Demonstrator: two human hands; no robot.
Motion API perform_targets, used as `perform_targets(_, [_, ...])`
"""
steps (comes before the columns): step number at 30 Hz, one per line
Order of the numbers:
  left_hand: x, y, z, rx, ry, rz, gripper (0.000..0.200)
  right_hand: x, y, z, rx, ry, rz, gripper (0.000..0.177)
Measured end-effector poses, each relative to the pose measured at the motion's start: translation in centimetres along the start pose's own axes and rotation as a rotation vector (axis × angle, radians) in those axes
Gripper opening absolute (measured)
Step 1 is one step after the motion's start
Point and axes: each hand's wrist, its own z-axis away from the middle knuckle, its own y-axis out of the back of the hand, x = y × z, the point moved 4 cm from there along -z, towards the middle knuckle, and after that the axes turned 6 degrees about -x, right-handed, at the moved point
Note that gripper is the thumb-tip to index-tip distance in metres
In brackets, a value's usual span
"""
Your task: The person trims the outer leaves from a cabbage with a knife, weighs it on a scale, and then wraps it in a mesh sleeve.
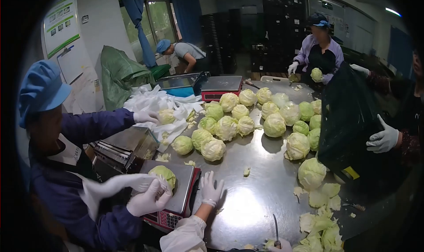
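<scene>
My left hand point(211, 190), in a white glove, has its fingers spread at the right edge of the red scale point(182, 181). A cabbage point(164, 176) sits on that scale's metal plate, under a co-worker's gloved hand. At the bottom edge my right hand point(285, 245), also gloved and mostly cut off, is closed around the handle of a knife point(277, 234). The thin, slightly curved blade points up. Loose cabbage leaves point(324, 230) lie to the right of the knife. Several whole cabbages point(274, 125) stand beyond my hands on the metal table point(245, 205).
On the left a co-worker point(88, 128) holds a white plastic strip. At right, a person's gloved hands hold a dark sack or crate point(349, 119) tilted over the table. Another knife point(354, 206) lies near it. A second scale point(221, 86) stands at the back beside white bags point(152, 99).
</scene>
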Motion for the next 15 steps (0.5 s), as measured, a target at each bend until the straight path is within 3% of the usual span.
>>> perform_targets(1, [0.6, 0.6, 2.4, -0.142, 0.155, -0.105, 0.080, -0.3, 0.1, 0.1, 0.008, 0.011, 0.061, 0.033])
perform_targets(3, [-0.5, 0.2, 6.3, -0.267, 0.166, -0.264, 0.083, -0.8, 0.5, 0.4, 0.024, 0.033, 0.190, 0.036])
perform_targets(6, [-2.3, -1.6, 11.1, -0.254, 0.079, -0.308, 0.082, -1.2, 1.1, -0.1, 0.030, 0.051, 0.305, 0.039])
perform_targets(8, [-1.6, -1.9, 13.1, -0.274, 0.060, -0.307, 0.081, -1.1, 1.8, -0.7, 0.185, 0.257, 0.242, 0.057])
perform_targets(11, [0.3, -2.4, 14.7, -0.264, 0.021, -0.262, 0.079, -6.0, 2.6, 0.5, 0.194, 0.118, 0.334, 0.071])
perform_targets(14, [1.4, -3.2, 15.5, -0.244, -0.012, -0.210, 0.079, 1.2, 3.9, -2.2, 0.267, 0.244, 0.292, 0.073])
perform_targets(15, [2.0, -3.1, 15.6, -0.272, -0.032, -0.151, 0.080, -1.1, 3.8, -1.3, 0.228, 0.264, 0.086, 0.068])
